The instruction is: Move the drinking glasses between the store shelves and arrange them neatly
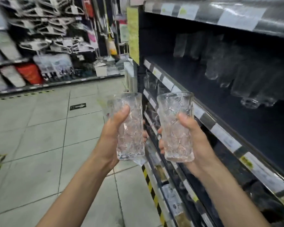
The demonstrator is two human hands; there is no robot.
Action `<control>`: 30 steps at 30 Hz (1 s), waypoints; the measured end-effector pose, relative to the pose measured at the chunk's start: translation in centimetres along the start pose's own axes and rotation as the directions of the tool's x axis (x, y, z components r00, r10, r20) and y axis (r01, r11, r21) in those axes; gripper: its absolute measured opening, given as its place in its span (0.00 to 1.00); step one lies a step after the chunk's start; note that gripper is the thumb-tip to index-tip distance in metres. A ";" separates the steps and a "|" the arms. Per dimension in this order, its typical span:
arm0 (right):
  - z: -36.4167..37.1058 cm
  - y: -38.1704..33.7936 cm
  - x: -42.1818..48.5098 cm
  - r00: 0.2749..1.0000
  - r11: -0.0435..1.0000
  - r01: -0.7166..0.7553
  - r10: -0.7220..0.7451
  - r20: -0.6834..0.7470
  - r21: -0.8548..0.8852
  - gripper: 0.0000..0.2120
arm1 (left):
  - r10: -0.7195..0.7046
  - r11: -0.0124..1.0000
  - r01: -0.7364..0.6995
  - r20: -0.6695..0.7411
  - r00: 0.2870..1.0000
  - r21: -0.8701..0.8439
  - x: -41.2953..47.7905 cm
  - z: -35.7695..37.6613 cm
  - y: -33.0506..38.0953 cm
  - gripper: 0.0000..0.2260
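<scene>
My left hand (112,138) grips a tall clear textured glass (129,128), upright, in front of the shelf unit's left end. A second glass of the same kind (177,128) stands upright in my right hand (197,141), whose fingers curl round it. Both glasses hang in the air at about the level of the middle shelf's front edge (223,136). On that dark shelf, further back to the right, several clear glasses (246,89) stand in blurred rows.
Above is another shelf edge with price labels (239,17). Lower shelves (175,190) hold more glassware. Grey floor tiles (47,145) spread to the left, with a yellow-black stripe (150,187) along the shelf base. Across the aisle stand racks of hangers and packaged goods (44,38).
</scene>
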State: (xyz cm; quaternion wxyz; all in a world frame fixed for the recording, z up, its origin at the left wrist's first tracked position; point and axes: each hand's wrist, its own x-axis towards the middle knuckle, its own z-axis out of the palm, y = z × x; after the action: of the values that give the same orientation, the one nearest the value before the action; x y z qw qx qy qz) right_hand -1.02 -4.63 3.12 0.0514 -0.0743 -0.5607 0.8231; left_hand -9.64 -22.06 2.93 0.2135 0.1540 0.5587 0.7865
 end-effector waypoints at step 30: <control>-2.2 -2.0 31.7 0.761 0.965 0.207 -0.261 -0.594 -0.160 0.40 | -0.185 0.983 0.166 0.345 0.920 0.082 39.8 -7.4 1.6 0.41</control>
State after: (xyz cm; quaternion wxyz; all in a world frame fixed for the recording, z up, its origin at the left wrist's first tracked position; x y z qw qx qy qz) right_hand -31.82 3.43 2.15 0.3284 -0.2671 -0.5531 0.7175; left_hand -47.80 -8.33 2.18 0.3755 0.2468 0.5431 0.7093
